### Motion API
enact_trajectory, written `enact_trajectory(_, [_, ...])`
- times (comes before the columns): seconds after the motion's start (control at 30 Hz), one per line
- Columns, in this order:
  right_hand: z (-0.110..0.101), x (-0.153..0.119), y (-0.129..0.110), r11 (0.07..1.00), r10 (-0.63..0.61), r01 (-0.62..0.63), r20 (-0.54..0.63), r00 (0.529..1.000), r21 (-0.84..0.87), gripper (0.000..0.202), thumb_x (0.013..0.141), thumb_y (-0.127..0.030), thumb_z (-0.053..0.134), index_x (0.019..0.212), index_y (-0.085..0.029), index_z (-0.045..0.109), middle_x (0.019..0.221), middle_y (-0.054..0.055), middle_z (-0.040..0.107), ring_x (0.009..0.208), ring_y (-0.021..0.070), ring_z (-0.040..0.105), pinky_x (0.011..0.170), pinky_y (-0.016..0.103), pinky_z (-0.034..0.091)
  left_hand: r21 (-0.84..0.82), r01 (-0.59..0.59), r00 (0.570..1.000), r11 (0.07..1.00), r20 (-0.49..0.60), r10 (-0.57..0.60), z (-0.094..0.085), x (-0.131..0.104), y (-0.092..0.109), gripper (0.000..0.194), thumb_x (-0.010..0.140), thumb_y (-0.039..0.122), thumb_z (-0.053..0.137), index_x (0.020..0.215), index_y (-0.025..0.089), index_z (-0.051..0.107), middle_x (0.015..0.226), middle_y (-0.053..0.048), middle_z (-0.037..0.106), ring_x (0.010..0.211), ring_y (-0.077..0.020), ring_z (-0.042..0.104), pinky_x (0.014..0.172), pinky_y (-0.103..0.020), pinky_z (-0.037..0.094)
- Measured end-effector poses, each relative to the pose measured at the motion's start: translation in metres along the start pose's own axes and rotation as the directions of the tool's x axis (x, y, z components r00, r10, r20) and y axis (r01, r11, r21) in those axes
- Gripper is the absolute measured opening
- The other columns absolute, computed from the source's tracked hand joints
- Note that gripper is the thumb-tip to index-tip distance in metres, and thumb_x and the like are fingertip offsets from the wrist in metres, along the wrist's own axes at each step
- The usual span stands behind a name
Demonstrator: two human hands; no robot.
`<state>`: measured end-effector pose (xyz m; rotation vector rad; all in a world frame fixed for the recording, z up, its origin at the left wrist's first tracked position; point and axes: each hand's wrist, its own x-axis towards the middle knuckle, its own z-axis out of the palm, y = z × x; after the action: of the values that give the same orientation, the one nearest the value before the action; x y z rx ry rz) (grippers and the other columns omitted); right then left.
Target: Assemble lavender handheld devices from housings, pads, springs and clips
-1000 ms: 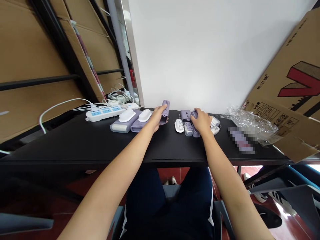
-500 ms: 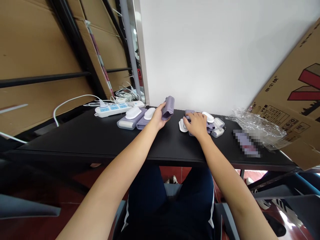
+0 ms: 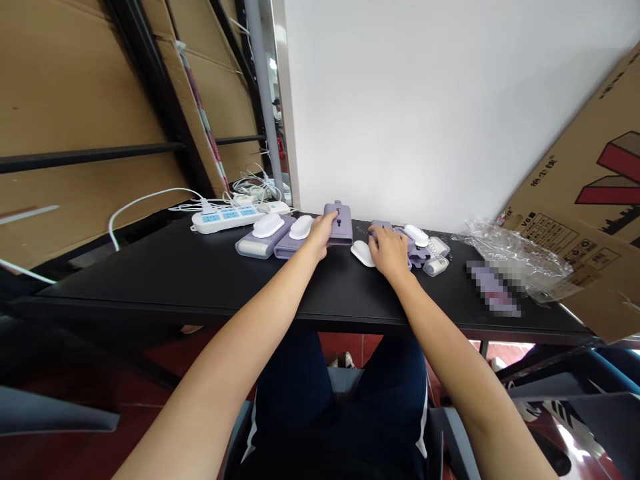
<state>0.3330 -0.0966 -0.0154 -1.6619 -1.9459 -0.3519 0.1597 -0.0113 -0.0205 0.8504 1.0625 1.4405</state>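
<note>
My left hand [image 3: 321, 235] is closed around a purple plastic housing [image 3: 342, 225], its flat face with two small slots turned up toward me. My right hand [image 3: 390, 250] rests low among the loose parts, fingers bent over a purple piece [image 3: 381, 225]; what its fingertips grip is hidden. Against its thumb side lies a white oval pad [image 3: 363, 253]. A thin coil spring [image 3: 362, 230] shows between the hands. Left of my left hand are two purple units with white oval tops [image 3: 269, 225] [image 3: 301, 227].
A white power strip [image 3: 235, 217] with cables lies at the back left. Right of my right hand are another white oval piece [image 3: 416, 235] and clear-cased parts [image 3: 437, 257]. Clear plastic wrap [image 3: 520, 250] and a leaning cardboard box [image 3: 575, 220] stand farther right, before a white wall.
My left hand has turned the housing from its perforated side to its slotted flat face and lowered it slightly. The white oval pad by my right hand has shifted a little left and tilted.
</note>
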Motion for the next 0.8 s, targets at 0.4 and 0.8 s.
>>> enact_trajectory(0.4, [-0.013,0.021,0.055,0.87,0.424,-0.307,-0.269,0.865,0.386,0.052,0.095,-0.019,0.031,0.144,-0.019,0.048,0.132,0.017,0.057,0.104,0.0211,0.062,0.089,0.036,0.048,0.476,-0.182,0.981,0.861,0.027,0.193,-0.005,0.004,-0.013,0.053,0.072,0.012,0.063,0.124,0.022,0.066,0.131,-0.013,0.069,0.117,-0.0303,0.066,0.1,-0.042,0.05])
enact_trajectory(0.8, [-0.008,0.017,0.029,0.725,0.151,-0.026,-0.122,0.981,0.688,0.039,0.093,-0.035,0.044,0.124,-0.017,0.057,0.107,0.008,0.068,0.093,0.0163,0.065,0.086,0.028,0.052,0.666,-0.718,0.681,0.2,0.615,0.397,0.008,-0.031,-0.007,0.061,0.088,0.031,0.062,0.149,0.029,0.055,0.151,-0.01,0.057,0.141,-0.0359,0.046,0.118,-0.052,0.034])
